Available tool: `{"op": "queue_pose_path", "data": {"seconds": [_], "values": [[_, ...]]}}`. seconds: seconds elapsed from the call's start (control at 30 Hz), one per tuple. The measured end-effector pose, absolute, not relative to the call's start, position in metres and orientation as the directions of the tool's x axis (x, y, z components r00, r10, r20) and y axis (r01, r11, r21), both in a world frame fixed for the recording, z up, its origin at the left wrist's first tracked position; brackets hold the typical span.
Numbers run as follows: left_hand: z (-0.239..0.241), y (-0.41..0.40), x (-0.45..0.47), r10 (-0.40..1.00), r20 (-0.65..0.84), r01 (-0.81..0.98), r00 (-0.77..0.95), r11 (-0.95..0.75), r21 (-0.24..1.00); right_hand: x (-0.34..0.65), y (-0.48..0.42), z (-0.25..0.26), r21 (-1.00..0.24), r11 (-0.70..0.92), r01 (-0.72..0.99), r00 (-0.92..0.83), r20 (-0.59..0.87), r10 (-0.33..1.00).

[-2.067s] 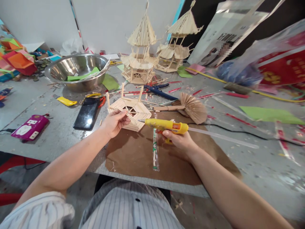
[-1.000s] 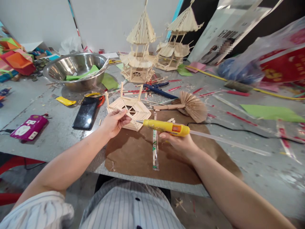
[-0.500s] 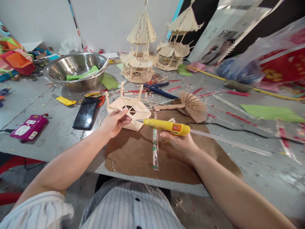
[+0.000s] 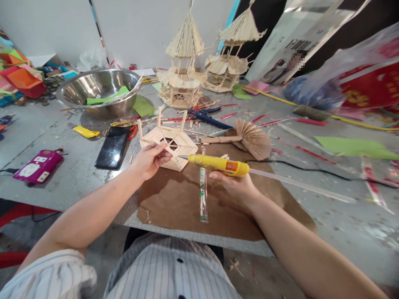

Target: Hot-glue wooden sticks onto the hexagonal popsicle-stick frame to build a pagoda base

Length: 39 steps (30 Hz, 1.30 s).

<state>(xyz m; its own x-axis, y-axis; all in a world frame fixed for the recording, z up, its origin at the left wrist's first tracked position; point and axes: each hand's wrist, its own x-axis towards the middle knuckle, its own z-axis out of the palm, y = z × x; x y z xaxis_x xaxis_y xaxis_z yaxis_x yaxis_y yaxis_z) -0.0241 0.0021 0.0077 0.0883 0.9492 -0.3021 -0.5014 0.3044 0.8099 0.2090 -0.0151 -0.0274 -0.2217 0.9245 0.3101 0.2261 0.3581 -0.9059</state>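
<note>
My left hand (image 4: 150, 160) pinches a thin wooden stick (image 4: 171, 151) over the near edge of a hexagonal stick-built base (image 4: 170, 141) with three upright posts. My right hand (image 4: 236, 185) grips a yellow hot glue gun (image 4: 220, 164); its metal nozzle points left and meets the end of the stick. A clear glue stick (image 4: 299, 185) trails out of the gun's back to the right. Both hands hover above a brown paper sheet (image 4: 181, 199) on the grey table (image 4: 77, 174).
Two stick pagodas (image 4: 183, 70) (image 4: 232, 58) stand at the back. A steel bowl (image 4: 98, 93), black phone (image 4: 112, 147), purple power strip (image 4: 39, 166), yellow cutter (image 4: 86, 132), blue scissors (image 4: 207, 117), a folded paper fan (image 4: 252, 139) and a wrapped packet (image 4: 203, 191) lie around.
The glue gun has shifted slightly left and up, bringing its nozzle to the stick's end. My left hand has hardly moved.
</note>
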Motion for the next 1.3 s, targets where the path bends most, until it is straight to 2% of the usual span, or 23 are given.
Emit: {"op": "queue_pose_path", "data": {"seconds": [0.47, 0.83, 1.17, 1.3], "values": [[0.0089, 0.0025, -0.0233, 0.95, -0.301, -0.511, 0.087, 0.302, 0.805, 0.2096, -0.0169, -0.0279, -0.876, 0.39, 0.284, -0.257, 0.323, 0.911], [0.0072, 0.0012, -0.0237, 0.954, -0.281, -0.495, 0.104, 0.294, 0.818, 0.2089, -0.0174, -0.0276, -0.887, 0.381, 0.26, -0.266, 0.313, 0.912], [0.0067, 0.0005, -0.0244, 0.955, -0.27, -0.483, 0.124, 0.296, 0.824, 0.2083, -0.0149, -0.0285, -0.912, 0.338, 0.232, -0.202, 0.295, 0.934], [0.0098, 0.0022, -0.03, 0.973, -0.191, -0.454, 0.126, 0.228, 0.861, 0.208, -0.013, -0.027, -0.943, 0.281, 0.176, -0.145, 0.258, 0.955]]}}
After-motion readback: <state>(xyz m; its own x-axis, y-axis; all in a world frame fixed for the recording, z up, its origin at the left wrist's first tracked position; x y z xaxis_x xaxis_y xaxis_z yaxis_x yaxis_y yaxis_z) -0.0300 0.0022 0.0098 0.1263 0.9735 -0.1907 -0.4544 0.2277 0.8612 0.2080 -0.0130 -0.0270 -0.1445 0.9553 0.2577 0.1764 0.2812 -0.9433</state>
